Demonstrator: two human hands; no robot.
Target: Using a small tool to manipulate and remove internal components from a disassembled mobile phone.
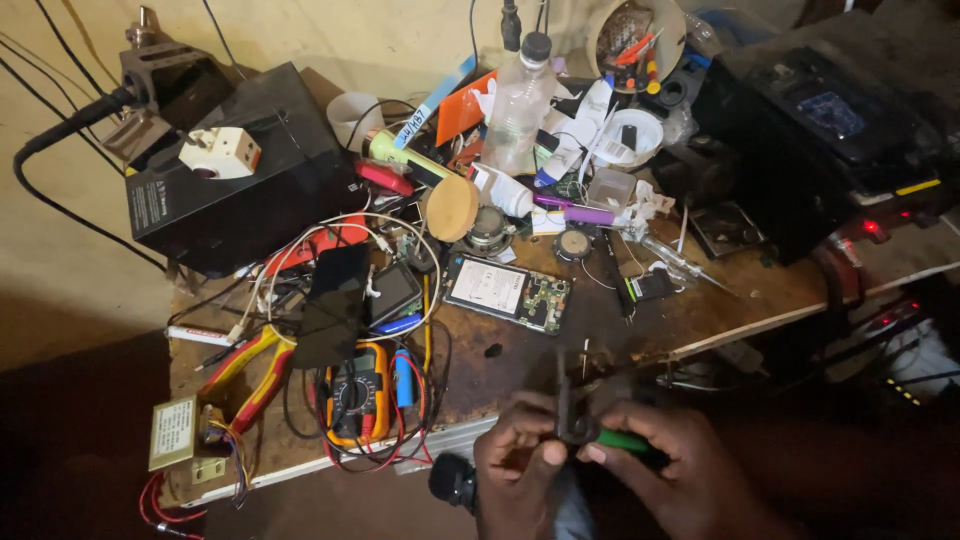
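Both my hands are low in the head view, in front of the workbench edge. My left hand [518, 455] pinches a small dark part [572, 425] with a thin metal prong sticking up. My right hand [668, 470] grips a green-handled tool [625, 440] whose tip meets that part. An opened phone with its circuit board exposed [507, 291] lies on the bench just beyond my hands.
The wooden bench [700, 310] is crowded: an orange multimeter [357, 395] with red and black leads, red-yellow pliers [252, 375], a dark phone [332, 305], a black box [240, 170], a clear bottle [518, 105], a small transformer [175, 432], a black unit at right [830, 140].
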